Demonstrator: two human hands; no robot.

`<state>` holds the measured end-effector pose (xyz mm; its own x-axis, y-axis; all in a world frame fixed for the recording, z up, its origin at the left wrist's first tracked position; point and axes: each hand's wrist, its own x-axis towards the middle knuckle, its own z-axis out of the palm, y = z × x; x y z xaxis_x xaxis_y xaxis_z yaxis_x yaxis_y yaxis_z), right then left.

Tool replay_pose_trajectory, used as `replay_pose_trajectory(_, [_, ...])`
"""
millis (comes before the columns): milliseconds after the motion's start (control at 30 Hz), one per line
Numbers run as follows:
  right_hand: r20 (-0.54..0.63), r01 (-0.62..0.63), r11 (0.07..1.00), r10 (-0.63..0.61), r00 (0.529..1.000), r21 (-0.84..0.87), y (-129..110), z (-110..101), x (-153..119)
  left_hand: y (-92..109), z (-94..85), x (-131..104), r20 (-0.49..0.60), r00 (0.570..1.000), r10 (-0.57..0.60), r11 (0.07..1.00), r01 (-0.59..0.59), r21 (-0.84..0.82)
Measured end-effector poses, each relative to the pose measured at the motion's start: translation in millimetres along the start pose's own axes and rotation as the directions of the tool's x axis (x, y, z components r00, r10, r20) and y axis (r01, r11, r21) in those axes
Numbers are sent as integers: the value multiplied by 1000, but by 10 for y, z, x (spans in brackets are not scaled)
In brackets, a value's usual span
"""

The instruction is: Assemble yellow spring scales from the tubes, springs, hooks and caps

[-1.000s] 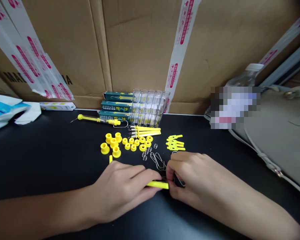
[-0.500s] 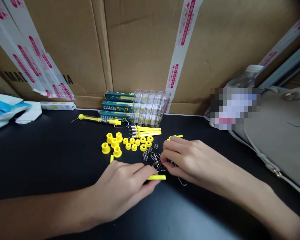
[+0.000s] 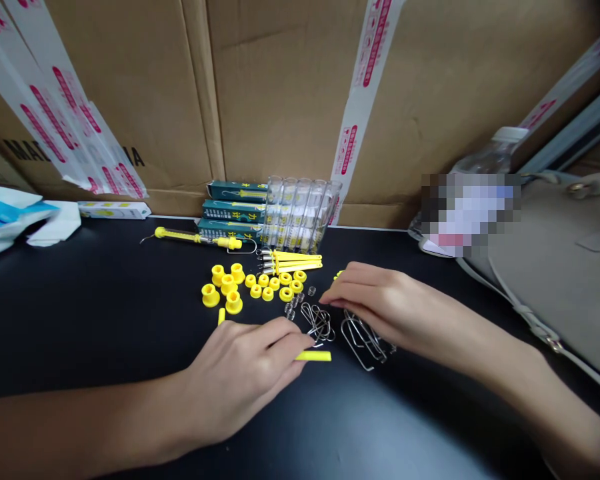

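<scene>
Right hand [image 3: 385,300] has shifted forward from the clips [image 3: 317,321], baring more of the hooks [image 3: 360,339]; its fingers bunch together, wrist angled in, and I cannot tell whether they pinch anything. Left hand [image 3: 253,365], palm down, pinches a rod [image 3: 316,356] over the tabletop [image 3: 105,320], probably keeping one end free; caps [image 3: 211,296] sit grouped, likely for easy picking

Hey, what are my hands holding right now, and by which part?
Your left hand pinches a yellow stick just behind its exposed end. Whether your right hand holds anything, I cannot tell.
</scene>
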<state>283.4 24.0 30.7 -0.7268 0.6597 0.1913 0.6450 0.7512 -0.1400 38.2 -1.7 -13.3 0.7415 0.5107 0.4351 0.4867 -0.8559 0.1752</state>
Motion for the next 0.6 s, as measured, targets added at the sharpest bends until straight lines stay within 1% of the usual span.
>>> replay_pose_trajectory(200, [95, -84, 995, 78, 992, 57, -4, 96, 36, -11, -27, -2, 26, 995, 94, 996, -94, -12])
replay_pose_trajectory(400, [107, -93, 984, 78, 991, 149, -63, 70, 30, -32, 10, -33, 44, 988, 150, 989, -149, -23])
replay_pose_trajectory(600, [150, -85, 975, 55, 987, 204, -40, 38, -13, -46, 20, -54, 73, 985, 153, 987, -149, -59])
